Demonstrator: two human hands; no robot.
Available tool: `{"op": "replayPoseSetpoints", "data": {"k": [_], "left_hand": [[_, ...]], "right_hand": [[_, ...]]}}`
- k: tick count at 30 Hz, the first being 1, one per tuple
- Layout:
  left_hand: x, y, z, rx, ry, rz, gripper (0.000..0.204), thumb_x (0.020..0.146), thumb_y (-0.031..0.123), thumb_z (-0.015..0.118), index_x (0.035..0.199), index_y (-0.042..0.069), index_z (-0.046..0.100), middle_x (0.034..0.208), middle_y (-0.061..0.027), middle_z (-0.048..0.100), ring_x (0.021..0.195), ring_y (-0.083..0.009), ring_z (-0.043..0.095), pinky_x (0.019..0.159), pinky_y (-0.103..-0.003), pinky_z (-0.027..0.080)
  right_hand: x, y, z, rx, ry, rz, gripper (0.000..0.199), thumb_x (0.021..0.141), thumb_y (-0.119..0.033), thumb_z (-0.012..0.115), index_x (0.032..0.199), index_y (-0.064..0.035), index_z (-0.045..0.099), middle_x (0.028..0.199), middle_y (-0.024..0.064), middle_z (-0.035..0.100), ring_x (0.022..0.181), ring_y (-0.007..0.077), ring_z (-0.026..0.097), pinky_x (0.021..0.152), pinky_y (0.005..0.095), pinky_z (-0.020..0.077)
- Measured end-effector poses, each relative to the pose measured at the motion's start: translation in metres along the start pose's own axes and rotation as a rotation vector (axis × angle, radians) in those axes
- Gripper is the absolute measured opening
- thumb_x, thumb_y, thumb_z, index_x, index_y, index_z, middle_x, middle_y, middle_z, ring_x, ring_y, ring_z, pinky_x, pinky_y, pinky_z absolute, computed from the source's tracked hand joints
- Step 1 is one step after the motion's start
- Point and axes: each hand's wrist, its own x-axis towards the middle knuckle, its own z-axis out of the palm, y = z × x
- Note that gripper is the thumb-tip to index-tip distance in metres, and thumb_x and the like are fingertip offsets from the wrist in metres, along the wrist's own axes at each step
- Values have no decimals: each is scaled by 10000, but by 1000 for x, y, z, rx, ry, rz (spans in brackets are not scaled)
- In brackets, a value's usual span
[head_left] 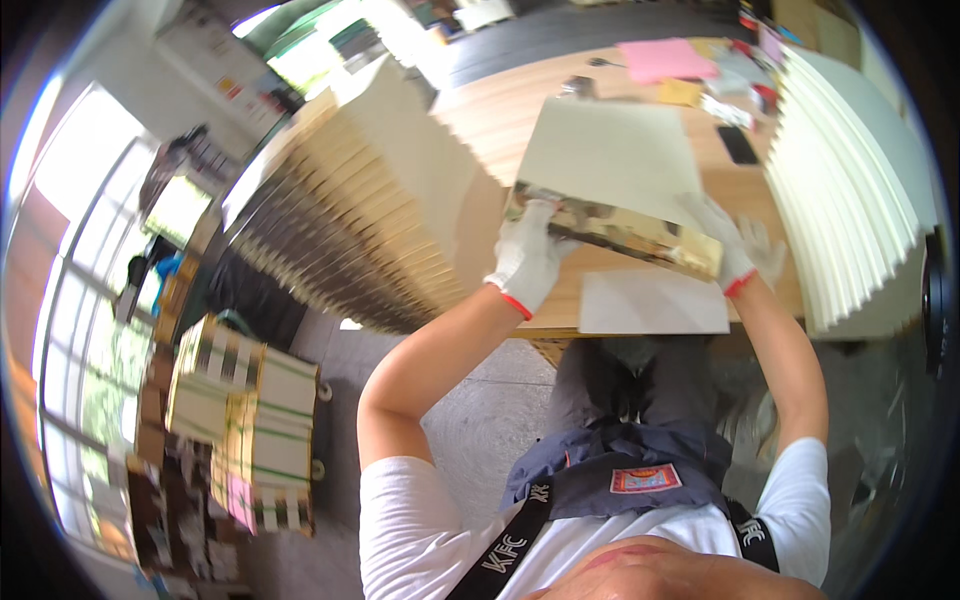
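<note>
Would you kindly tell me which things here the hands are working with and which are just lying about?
In hand:
left hand
right hand
cream board with patterned edge
white sheet

Lying about:
pink paper
black phone
fanned board stacks

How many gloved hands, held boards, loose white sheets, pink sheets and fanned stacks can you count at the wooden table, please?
Gloved hands: 2, left hand and right hand
Held board: 1
Loose white sheet: 1
Pink sheet: 1
Fanned stacks: 2, left stack and right stack
Total: 7
</note>
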Motion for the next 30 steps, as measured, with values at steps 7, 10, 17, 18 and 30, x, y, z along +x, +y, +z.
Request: {"op": "replayPoseSetpoints", "data": {"k": [7,10,17,18,30], "left_hand": [[-80,145,-45,339,-189,698,319,973,113,528,1275,10,542,1112,-122,636,936,-255,692,810,-384,628],[-99,220,-84,480,-112,888,411,991,121,471,1365,-48,479,1192,-167,625,969,-260,697,811,-358,629],[-57,355,-182,481,150,869,288,969,137,487,1141,-66,595,1184,-144,594,902,-227,669,789,-322,585],[-57,365,-197,525,230,830,284,975,151,489,1126,-58,609,1126,-133,618,872,-210,661,763,-313,573],[-29,340,-227,1421,646,599,548,891,447,449,1059,-14,693,974,-225,703,935,-351,657,860,-379,469]], "right_hand": [[32,-77,136,-48,-300,-645,390,1015,-213,551,1351,-15,535,1284,77,605,1196,155,574,959,324,508],[86,-106,216,5,-416,-702,394,1008,-217,567,1346,-16,545,1298,83,604,1206,154,568,991,298,481],[139,-146,411,-266,-444,-592,345,993,-250,609,1239,-9,618,1210,73,660,1030,137,621,874,291,520],[116,-148,428,-293,-403,-456,367,981,-277,626,1229,-6,624,1209,69,663,1004,136,627,837,294,530],[258,-75,414,-809,-369,-313,484,930,-546,499,781,-93,584,640,32,514,575,166,410,561,322,366]]}}
